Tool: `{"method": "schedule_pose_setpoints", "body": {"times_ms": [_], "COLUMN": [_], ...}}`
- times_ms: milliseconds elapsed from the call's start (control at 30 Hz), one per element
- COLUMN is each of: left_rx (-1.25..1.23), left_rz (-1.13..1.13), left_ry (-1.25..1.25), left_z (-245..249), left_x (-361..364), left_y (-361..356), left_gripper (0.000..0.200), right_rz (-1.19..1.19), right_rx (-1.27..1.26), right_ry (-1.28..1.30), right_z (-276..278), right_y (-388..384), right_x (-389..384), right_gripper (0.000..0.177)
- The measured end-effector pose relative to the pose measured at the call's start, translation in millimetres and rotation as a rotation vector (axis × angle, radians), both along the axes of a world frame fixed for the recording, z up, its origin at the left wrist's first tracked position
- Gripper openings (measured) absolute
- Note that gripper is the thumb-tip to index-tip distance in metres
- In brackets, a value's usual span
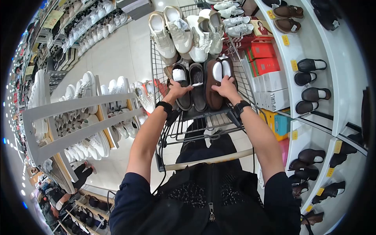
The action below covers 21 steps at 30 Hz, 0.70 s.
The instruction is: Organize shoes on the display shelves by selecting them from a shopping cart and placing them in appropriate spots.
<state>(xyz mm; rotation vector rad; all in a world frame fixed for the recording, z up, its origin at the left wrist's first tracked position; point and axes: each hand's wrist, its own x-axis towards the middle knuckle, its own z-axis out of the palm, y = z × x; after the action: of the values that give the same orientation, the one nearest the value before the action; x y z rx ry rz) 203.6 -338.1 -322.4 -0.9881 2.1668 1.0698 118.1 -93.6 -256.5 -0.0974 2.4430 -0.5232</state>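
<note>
across the near end of a grey wire shopping cart (207, 161), dark grey low shoes (199, 96) and brown leather shoes (213, 96) are laid side by side, toes and heels close together, with cream and white lace-up sneakers (179, 36) heaped beyond them. the dark pair is touched by the left hand (178, 91), its fingers partly spread, thumb stretched towards the middle shoe. the brown pair is touched by the right hand (227, 88), its fingers loosely curled near the white stuffing; how firmly either pair is gripped cannot be told. if the brown pair were pulled by the stuffing, the paper could be drawn out; if it were pushed forward, the sneakers could be toppled.
</note>
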Motion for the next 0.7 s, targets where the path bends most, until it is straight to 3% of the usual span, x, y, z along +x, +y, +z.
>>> {"method": "schedule_pose_setpoints", "body": {"times_ms": [33,133,233,500,600,700], "left_rx": [0.046,0.126,0.134,0.012,-0.037,0.102], "left_rz": [-0.017,0.021,0.048,0.001,-0.013,-0.096], "left_ry": [-0.007,0.070,-0.024,-0.029,-0.009,0.267], "left_z": [-4.7,-4.8,11.5,9.4,50.7,103.0], "left_x": [-1.5,1.0,-3.3,2.4,17.3,46.3], "left_y": [-6.2,-8.8,-7.0,-13.1,2.8,13.6], "left_gripper": [0.154,0.149,0.144,0.131,0.119,0.105], "right_rz": [0.007,0.061,0.107,0.089,0.143,0.236], "right_rx": [0.008,0.016,0.012,0.016,0.000,-0.098], "right_ry": [0.033,0.029,0.050,-0.034,-0.052,0.021], "right_z": [3.3,6.4,1.7,8.9,13.7,31.0], "right_y": [-3.2,-2.9,-4.3,-12.9,0.6,22.2], "right_x": [0.0,-6.9,-5.4,-6.3,-8.9,-2.2], "right_gripper": [0.086,0.087,0.087,0.080,0.078,0.075]}}
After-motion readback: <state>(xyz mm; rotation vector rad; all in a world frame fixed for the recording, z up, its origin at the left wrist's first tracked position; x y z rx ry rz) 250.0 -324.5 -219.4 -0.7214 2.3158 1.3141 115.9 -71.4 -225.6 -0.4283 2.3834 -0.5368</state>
